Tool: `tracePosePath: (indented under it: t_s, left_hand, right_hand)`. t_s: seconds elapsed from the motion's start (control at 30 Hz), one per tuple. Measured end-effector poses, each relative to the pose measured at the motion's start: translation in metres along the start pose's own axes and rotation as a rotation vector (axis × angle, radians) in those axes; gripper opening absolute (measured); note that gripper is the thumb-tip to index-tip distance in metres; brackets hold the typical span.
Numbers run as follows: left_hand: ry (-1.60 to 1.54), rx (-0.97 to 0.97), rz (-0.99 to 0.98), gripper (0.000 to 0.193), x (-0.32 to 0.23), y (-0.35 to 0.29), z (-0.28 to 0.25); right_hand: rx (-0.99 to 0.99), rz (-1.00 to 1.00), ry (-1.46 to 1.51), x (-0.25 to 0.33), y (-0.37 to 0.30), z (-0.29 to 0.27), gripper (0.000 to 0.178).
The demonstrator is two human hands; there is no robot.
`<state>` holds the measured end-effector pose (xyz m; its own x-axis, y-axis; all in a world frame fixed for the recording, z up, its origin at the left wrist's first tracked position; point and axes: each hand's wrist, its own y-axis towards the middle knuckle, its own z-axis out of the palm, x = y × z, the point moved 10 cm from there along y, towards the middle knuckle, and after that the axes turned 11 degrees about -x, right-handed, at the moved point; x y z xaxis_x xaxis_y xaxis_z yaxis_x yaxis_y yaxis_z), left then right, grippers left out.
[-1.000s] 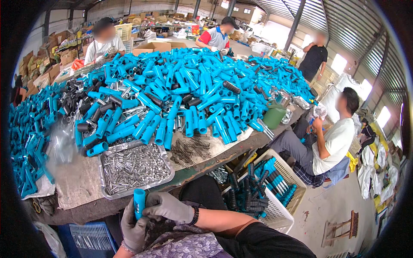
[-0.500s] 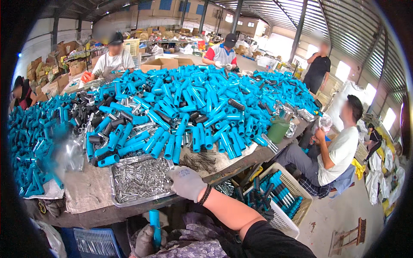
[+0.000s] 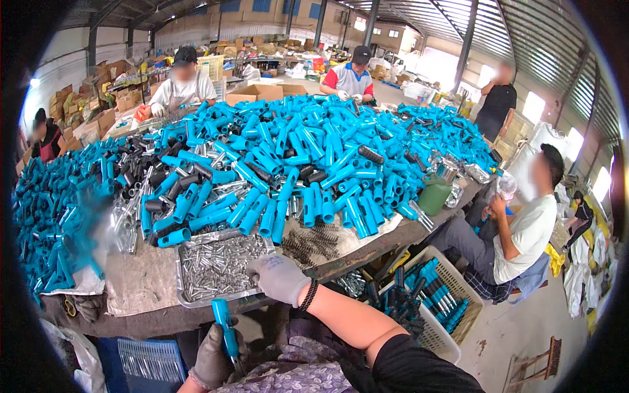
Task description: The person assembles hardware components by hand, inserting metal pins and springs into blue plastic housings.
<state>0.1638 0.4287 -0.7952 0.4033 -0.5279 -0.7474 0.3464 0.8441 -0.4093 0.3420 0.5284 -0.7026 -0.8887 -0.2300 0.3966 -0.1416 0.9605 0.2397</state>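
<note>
My left hand (image 3: 213, 359), in a grey glove, is closed around a blue plastic tube handle (image 3: 225, 321) below the table's front edge. The handle leans to the left, and a metal rod shows at its lower end. My right hand (image 3: 280, 278), gloved too, reaches over the right rim of a metal tray (image 3: 188, 304) filled with small silver metal pins (image 3: 216, 267). Its fingers are curled together at the pins; whatever they pinch is hidden. Dark coil springs (image 3: 309, 243) lie just beyond that hand.
A big heap of blue tube handles (image 3: 327, 144) covers the table. A green cup (image 3: 435, 196) stands at its right edge. Below right are crates (image 3: 473, 296) of blue-and-black tools; below left, a blue bin (image 3: 149, 368) of metal rods. A seated person (image 3: 524, 229) works at right; others are beyond.
My left hand has lifted and tilted the blue handle, and a metal rod now shows beneath it. The right hand has moved a little left, farther over the tray.
</note>
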Motion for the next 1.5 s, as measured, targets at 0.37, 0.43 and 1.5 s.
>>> tracePosePath:
  t_s: [0.37, 0.43, 1.5]
  left_hand:
    - [0.087, -0.001, 0.072, 0.060, -0.036, -0.004, 0.017]
    - [0.041, -0.087, 0.084, 0.065, -0.041, 0.000, 0.012]
    - [0.178, 0.364, 0.171, 0.072, -0.019, 0.021, 0.043]
  right_hand:
    - [-0.131, 0.005, 0.189, 0.008, -0.011, -0.016, 0.023]
    - [-0.234, -0.032, 0.241, 0.015, -0.015, -0.020, 0.021]
    - [0.133, 0.214, 1.813, 0.066, -0.087, 0.014, 0.037]
